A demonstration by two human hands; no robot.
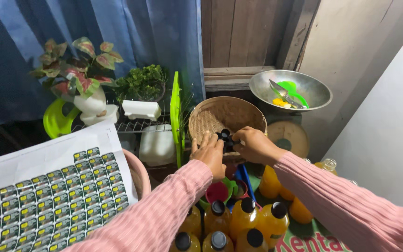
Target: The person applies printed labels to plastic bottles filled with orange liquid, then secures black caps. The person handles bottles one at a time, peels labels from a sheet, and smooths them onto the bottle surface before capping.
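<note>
A round woven basket [215,113] stands tilted in the middle, holding several small black bottle caps [224,135] at its lower edge. My left hand [209,154] rests on the basket's near rim, fingers bent beside the caps. My right hand [253,143] reaches in from the right and pinches black caps at the rim. Both arms wear pink ribbed sleeves. Below my hands stand several bottles of orange liquid [245,216] with black caps.
A sheet of small printed stickers [52,189] lies at the left over a pink basin [139,171]. A metal bowl [311,87] with a spoon and a green utensil sits at the back right. Potted plants [82,70], a green board [175,109] and a wire rack [134,125] stand behind.
</note>
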